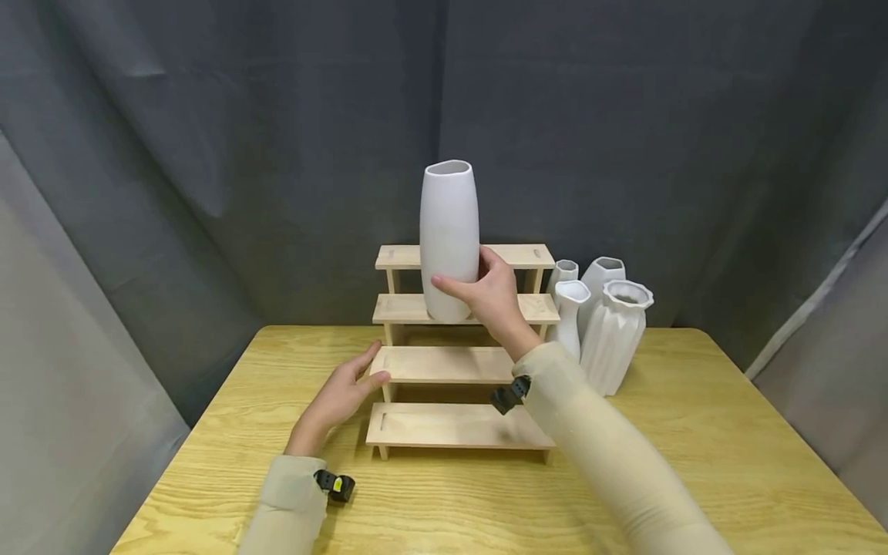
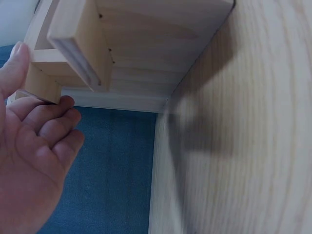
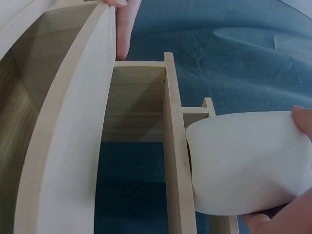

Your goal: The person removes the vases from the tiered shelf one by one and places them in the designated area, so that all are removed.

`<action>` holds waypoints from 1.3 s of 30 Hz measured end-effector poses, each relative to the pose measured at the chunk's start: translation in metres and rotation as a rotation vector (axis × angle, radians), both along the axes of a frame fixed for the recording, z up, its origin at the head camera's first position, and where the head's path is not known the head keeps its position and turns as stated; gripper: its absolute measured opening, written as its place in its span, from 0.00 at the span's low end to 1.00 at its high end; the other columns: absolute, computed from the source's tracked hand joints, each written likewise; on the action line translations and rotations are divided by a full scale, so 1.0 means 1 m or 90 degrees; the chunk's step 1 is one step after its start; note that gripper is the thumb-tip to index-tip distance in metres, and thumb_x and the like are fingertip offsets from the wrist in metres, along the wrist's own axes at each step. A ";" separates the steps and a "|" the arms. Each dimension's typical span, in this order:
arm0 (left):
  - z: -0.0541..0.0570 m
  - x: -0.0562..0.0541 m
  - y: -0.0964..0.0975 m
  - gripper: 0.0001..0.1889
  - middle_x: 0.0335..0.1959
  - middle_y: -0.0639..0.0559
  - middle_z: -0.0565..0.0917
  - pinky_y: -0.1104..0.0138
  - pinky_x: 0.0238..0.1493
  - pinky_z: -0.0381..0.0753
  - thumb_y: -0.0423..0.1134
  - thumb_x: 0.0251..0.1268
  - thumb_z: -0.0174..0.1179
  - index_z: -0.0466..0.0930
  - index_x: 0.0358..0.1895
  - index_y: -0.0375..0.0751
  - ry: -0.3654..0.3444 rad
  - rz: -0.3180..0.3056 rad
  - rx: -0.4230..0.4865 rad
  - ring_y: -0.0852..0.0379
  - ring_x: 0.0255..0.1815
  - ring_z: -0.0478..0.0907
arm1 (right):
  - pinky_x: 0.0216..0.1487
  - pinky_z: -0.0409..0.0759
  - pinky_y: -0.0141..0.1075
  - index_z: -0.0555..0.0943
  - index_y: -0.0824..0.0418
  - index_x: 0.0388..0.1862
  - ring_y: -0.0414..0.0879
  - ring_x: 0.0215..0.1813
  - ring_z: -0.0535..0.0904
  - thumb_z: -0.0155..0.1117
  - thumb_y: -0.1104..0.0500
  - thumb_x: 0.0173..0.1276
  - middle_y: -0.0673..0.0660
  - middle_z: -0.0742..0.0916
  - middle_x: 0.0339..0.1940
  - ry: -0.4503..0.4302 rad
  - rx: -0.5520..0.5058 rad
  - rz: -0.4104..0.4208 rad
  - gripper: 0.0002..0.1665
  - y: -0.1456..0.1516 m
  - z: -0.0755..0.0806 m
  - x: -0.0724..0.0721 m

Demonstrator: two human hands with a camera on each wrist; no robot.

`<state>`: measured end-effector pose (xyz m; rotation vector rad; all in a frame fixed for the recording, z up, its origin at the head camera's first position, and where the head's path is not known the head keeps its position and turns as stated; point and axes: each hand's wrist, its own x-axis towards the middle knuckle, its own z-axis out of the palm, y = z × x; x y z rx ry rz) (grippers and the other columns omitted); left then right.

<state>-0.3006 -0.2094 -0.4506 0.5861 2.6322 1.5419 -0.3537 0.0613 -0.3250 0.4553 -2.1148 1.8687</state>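
My right hand (image 1: 492,297) grips a tall white vase (image 1: 449,223) by its lower part, the thumb across the front. The vase stands upright, its base at the third step from the bottom of a four-step wooden display stand (image 1: 444,364). In the right wrist view the vase's base (image 3: 234,163) meets that board or sits a hair off it; I cannot tell which. My left hand (image 1: 342,397) touches the left end of the second step, thumb at the front edge. The left wrist view shows the palm (image 2: 34,156) beside the boards, with loosely bent fingers.
Several white vases stand close together right of the stand, among them a pleated one (image 1: 613,339) and a slim flared one (image 1: 569,320). The wooden table (image 1: 430,501) carries everything. Behind it hangs a dark grey curtain (image 1: 277,154).
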 end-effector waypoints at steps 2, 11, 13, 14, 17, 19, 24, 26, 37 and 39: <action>0.004 0.002 0.001 0.36 0.79 0.44 0.50 0.49 0.74 0.50 0.48 0.76 0.53 0.50 0.78 0.38 -0.008 -0.005 0.002 0.42 0.77 0.47 | 0.57 0.79 0.45 0.75 0.55 0.64 0.47 0.56 0.79 0.85 0.46 0.45 0.52 0.82 0.56 -0.001 -0.001 -0.008 0.47 0.000 0.000 0.001; 0.032 0.016 0.004 0.34 0.77 0.37 0.52 0.47 0.73 0.53 0.42 0.77 0.53 0.50 0.77 0.32 -0.017 -0.016 -0.018 0.37 0.76 0.50 | 0.54 0.81 0.45 0.78 0.56 0.61 0.47 0.54 0.81 0.87 0.48 0.43 0.52 0.84 0.53 0.016 -0.020 -0.014 0.45 0.000 0.001 0.007; 0.022 0.010 0.002 0.35 0.78 0.39 0.52 0.47 0.73 0.52 0.46 0.77 0.53 0.51 0.78 0.35 -0.010 -0.014 -0.013 0.39 0.76 0.50 | 0.53 0.81 0.45 0.78 0.57 0.62 0.48 0.54 0.81 0.87 0.49 0.43 0.52 0.84 0.53 0.015 -0.019 -0.017 0.45 0.001 0.001 0.010; 0.016 0.006 0.001 0.35 0.78 0.41 0.52 0.47 0.73 0.52 0.47 0.77 0.53 0.51 0.78 0.37 -0.005 -0.014 -0.011 0.39 0.76 0.50 | 0.53 0.81 0.45 0.78 0.57 0.62 0.48 0.54 0.81 0.87 0.49 0.43 0.53 0.85 0.52 0.015 -0.017 -0.020 0.46 0.001 0.001 0.012; -0.001 -0.005 -0.003 0.37 0.78 0.46 0.53 0.49 0.74 0.52 0.52 0.75 0.54 0.51 0.79 0.42 0.003 -0.005 -0.010 0.42 0.77 0.50 | 0.53 0.81 0.45 0.78 0.57 0.62 0.48 0.54 0.81 0.87 0.48 0.43 0.53 0.85 0.53 0.012 -0.009 -0.023 0.47 0.003 0.001 0.017; -0.002 -0.004 -0.003 0.38 0.78 0.47 0.53 0.49 0.73 0.54 0.54 0.74 0.54 0.52 0.79 0.43 0.003 0.000 -0.012 0.43 0.77 0.51 | 0.54 0.81 0.45 0.78 0.57 0.63 0.48 0.54 0.81 0.87 0.48 0.42 0.53 0.85 0.53 0.011 -0.009 -0.021 0.47 0.005 0.001 0.021; -0.002 -0.003 -0.003 0.38 0.79 0.47 0.53 0.49 0.73 0.54 0.54 0.74 0.54 0.51 0.79 0.43 0.000 0.002 -0.009 0.43 0.77 0.51 | 0.54 0.81 0.45 0.78 0.57 0.62 0.48 0.53 0.81 0.87 0.51 0.43 0.54 0.85 0.53 0.013 -0.022 -0.007 0.45 0.009 0.001 0.031; -0.002 -0.003 -0.003 0.38 0.79 0.46 0.53 0.49 0.73 0.53 0.54 0.74 0.54 0.51 0.79 0.41 0.001 0.000 -0.011 0.43 0.77 0.50 | 0.54 0.81 0.46 0.78 0.58 0.62 0.49 0.54 0.81 0.87 0.52 0.44 0.55 0.85 0.53 0.013 -0.024 -0.004 0.45 0.010 0.001 0.035; 0.002 -0.001 -0.002 0.37 0.79 0.44 0.49 0.47 0.74 0.50 0.50 0.76 0.53 0.48 0.79 0.41 -0.006 -0.015 0.000 0.42 0.78 0.47 | 0.56 0.79 0.47 0.78 0.60 0.62 0.51 0.57 0.79 0.87 0.55 0.44 0.57 0.83 0.55 -0.006 -0.036 0.003 0.45 0.019 0.000 0.051; 0.001 -0.001 -0.002 0.37 0.79 0.44 0.49 0.48 0.74 0.51 0.50 0.76 0.53 0.48 0.79 0.41 -0.005 -0.015 -0.001 0.42 0.77 0.47 | 0.57 0.79 0.46 0.77 0.61 0.62 0.51 0.58 0.79 0.87 0.56 0.43 0.58 0.83 0.56 -0.007 -0.038 0.002 0.45 0.021 -0.002 0.053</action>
